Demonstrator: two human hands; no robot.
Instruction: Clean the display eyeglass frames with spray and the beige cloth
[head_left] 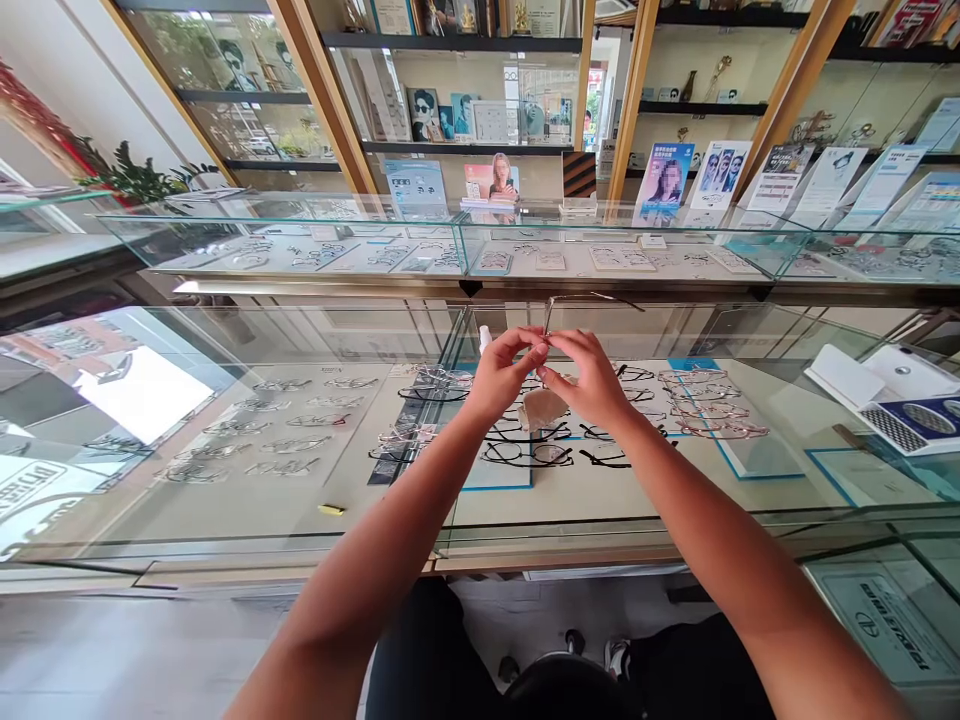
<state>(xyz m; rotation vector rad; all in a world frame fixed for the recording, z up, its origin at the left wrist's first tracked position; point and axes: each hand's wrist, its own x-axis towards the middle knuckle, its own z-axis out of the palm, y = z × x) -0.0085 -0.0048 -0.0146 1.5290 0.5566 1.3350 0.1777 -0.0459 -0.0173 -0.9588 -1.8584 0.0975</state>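
Fingers of left hand [496,378] and right hand [596,385] meet over the glass tabletop [412,535], grasping a thin wire glasses frame [594,296] between them. Left thumb and index pinched together; right index by the left fingertips, right thumb lower. Exact grip points on the frame partly hidden. Frame is up at the fingertips, above the tabletop, one slim dark-tipped temple arm sticking out up and to the right. Tan piece [543,410] just beneath the fingers; can't tell if touching. White bottle [484,338] just beside left hand, partly covered. Black-rimmed glasses [517,455] below, between the forearms. Clear-looking glasses in rows at left, pinkish glasses [716,415] at right. Yellow item [331,510] near the front edge, left. White-and-blue box [911,412] far right. Glass display case [463,245] behind, posters [491,182] on top, wood-framed shelves [450,43] further back.
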